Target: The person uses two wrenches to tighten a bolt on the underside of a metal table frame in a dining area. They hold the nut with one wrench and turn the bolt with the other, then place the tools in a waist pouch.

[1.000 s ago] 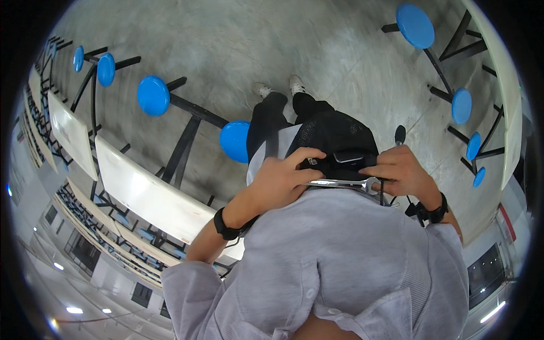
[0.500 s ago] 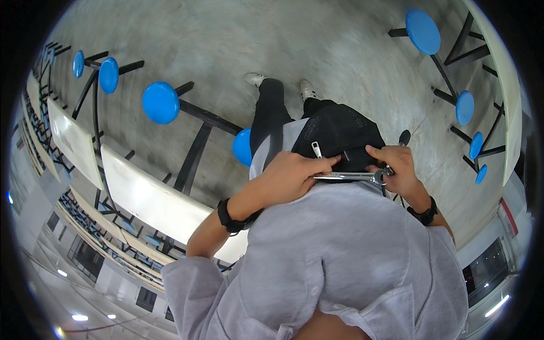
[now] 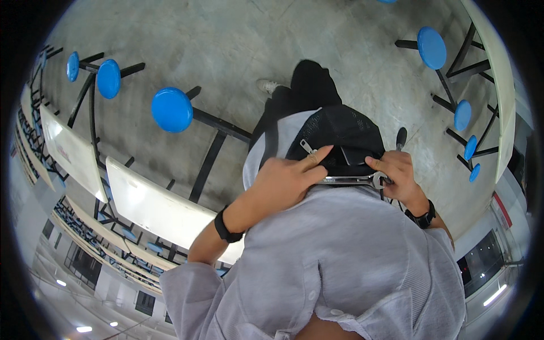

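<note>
A black mesh pouch (image 3: 334, 127) sits at my waist, its opening near my shirt, with a silver zipper pull (image 3: 306, 146) on its left side. A flat black item (image 3: 354, 154) shows in the opening. Along the pouch's near edge lies a silver wrench (image 3: 354, 180), its jaw end beside my right hand. My left hand (image 3: 292, 175) lies at the pouch's left edge, thumb and index finger apart over the opening. Thumb on top, my right hand (image 3: 398, 174) grips the pouch's right edge. A black rounded handle (image 3: 401, 136) sticks up beyond it.
Blue round stools (image 3: 172, 109) on black metal frames stand to the left, beside white tables (image 3: 164, 207). More blue stools (image 3: 432, 48) and a long pale table (image 3: 501, 113) run along the right. Grey concrete floor (image 3: 221, 39) lies ahead.
My left hand has shifted off the wrench's left end, and its index finger now stretches over the pouch opening. My legs have moved in a step; my right hand keeps its grip.
</note>
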Action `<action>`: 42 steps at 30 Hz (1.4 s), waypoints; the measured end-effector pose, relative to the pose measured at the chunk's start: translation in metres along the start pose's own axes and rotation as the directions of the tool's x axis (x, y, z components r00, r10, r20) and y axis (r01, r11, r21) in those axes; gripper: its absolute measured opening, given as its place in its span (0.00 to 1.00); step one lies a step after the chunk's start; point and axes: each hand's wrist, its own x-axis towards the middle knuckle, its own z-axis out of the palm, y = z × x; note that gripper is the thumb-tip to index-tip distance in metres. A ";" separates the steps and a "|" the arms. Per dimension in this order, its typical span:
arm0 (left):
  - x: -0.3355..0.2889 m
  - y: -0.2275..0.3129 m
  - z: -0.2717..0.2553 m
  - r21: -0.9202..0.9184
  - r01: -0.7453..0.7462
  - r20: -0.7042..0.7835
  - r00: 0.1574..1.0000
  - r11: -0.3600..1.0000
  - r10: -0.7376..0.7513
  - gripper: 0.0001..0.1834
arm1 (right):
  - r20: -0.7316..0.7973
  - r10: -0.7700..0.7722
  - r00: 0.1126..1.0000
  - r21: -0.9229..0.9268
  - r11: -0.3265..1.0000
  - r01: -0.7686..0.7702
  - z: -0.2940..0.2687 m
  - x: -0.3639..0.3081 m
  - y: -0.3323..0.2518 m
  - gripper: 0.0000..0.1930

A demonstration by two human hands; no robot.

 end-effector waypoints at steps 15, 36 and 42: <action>0.063 -0.055 -0.089 -0.043 0.072 -0.093 0.993 0.997 -0.075 0.15 | 0.061 -0.112 0.992 0.030 0.993 0.110 -0.047 0.139 0.039 0.29; 0.090 -0.146 -0.131 -0.550 0.145 -0.332 0.866 0.823 -0.375 0.13 | 0.510 -0.119 0.852 0.052 0.993 0.108 -0.123 0.357 0.083 0.10; 0.071 -0.178 -0.171 -0.599 0.198 -0.348 0.809 0.776 -0.475 0.11 | 0.700 -0.034 0.713 -0.008 0.998 0.056 -0.114 0.458 0.074 0.17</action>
